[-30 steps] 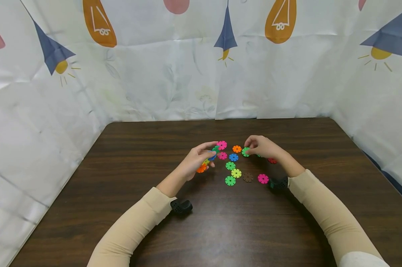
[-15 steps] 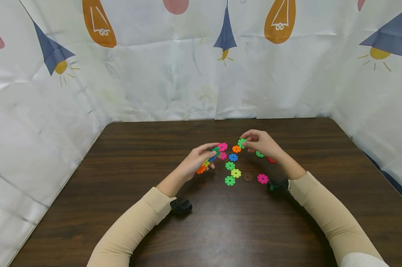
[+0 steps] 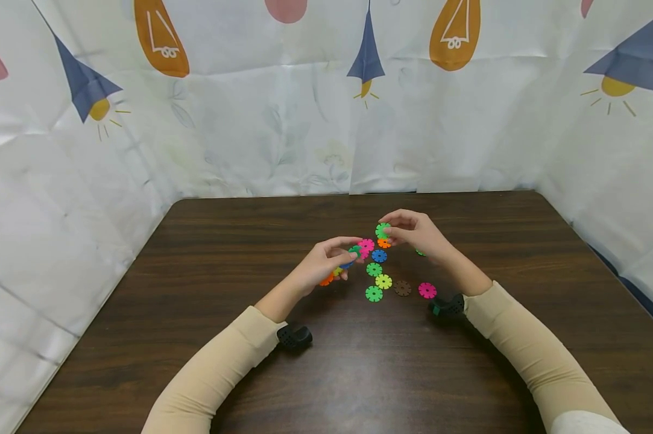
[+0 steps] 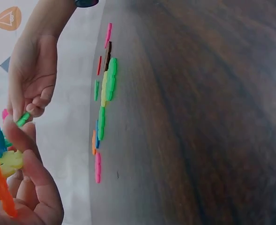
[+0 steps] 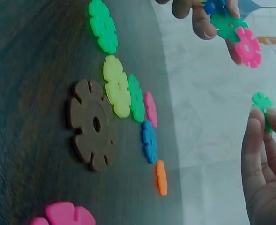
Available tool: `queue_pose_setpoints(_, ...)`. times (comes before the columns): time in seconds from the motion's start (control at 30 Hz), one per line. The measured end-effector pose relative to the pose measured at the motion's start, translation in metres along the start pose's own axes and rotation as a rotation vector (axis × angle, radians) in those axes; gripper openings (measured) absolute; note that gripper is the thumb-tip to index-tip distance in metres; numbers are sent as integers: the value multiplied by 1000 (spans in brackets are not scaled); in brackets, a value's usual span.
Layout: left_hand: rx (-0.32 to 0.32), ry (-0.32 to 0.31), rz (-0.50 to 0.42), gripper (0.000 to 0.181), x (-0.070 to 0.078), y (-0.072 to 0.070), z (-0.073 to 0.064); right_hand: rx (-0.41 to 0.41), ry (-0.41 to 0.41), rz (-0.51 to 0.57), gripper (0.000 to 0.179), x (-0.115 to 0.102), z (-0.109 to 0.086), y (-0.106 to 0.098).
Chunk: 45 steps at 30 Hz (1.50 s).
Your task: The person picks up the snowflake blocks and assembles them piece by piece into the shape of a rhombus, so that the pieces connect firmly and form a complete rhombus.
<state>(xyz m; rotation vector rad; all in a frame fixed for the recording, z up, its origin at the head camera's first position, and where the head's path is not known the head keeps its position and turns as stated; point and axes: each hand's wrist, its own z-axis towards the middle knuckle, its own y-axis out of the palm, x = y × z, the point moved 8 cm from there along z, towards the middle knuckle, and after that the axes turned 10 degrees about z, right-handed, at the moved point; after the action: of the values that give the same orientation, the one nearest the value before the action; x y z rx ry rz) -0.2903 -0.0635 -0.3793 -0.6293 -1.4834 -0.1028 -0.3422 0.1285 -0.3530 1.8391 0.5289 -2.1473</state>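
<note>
My left hand (image 3: 314,264) grips a joined chain of notched plastic discs. Its orange disc (image 4: 1,187) and yellow disc (image 4: 10,161) show in the left wrist view; the teal-green disc (image 5: 227,26) and the pink end disc (image 5: 248,48) show in the right wrist view. Between thumb and fingers, my right hand (image 3: 421,234) pinches a single green disc (image 3: 382,230), raised off the table. That green disc stands just to the right of the chain's pink end, with a gap between them in the right wrist view.
Several loose discs lie flat on the dark wooden table (image 3: 239,241), among them a blue disc (image 3: 379,256), a yellow disc (image 3: 383,281), a brown disc (image 3: 403,288) and a pink disc (image 3: 427,290). A patterned white curtain (image 3: 223,138) hangs behind the table.
My right hand has moved left with the green disc, lifting it off the table toward the chain. The left hand has shifted slightly right, its pink end now lower and nearer the green disc.
</note>
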Motion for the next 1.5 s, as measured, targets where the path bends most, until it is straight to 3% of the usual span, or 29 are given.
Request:
queue_pose_setpoints(0.27,-32,62,75,42,10,7,-3,-28,-1,42,33,1,0,5)
queue_pose_setpoints(0.77,-8,110,210,41,16,10,-6,-50,-3,156,31,8,-5,13)
queue_pose_setpoints(1.27,-1,111,217,40,16,11,-6,-73,16,236,19,15,-9,18)
queue_pose_setpoints(1.5,48,128,244,35,17,10,-6,-97,9,249,17,19,-11,24)
